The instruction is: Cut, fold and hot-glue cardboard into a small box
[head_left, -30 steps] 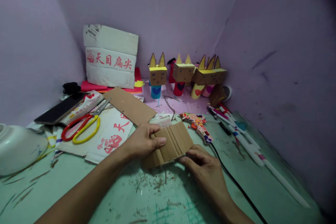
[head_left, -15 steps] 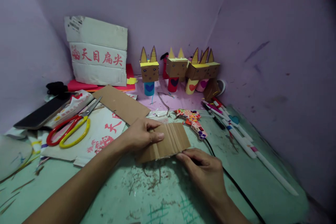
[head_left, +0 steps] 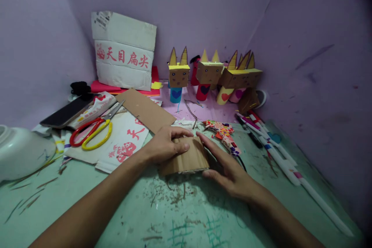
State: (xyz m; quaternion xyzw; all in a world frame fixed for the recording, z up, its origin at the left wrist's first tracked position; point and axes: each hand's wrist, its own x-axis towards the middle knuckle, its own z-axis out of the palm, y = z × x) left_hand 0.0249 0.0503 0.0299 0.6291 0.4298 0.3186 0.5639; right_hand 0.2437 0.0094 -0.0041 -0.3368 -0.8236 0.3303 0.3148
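Note:
A small piece of brown corrugated cardboard (head_left: 188, 159), creased and bent, is above the green tabletop. My left hand (head_left: 167, 145) grips its left part, thumb on top and fingers curled at its far side. At the right edge of the piece is my right hand (head_left: 232, 172), its fingers stretched out and thumb apart. Its fingertips are by the far right corner and its thumb by the near one; whether they press on the card I cannot tell. The underside is hidden.
Scissors (head_left: 100, 126) with red and yellow handles lie left on printed cardboard (head_left: 128, 139). Several cardboard-headed figures (head_left: 178, 77) stand behind. A flower-patterned glue gun (head_left: 223, 133) and several markers (head_left: 279, 157) lie right. A white jar (head_left: 26, 151) stands left.
My right hand has opened from a pinch at the near edge and spread along the right edge. The cardboard has bent more. The view has turned left.

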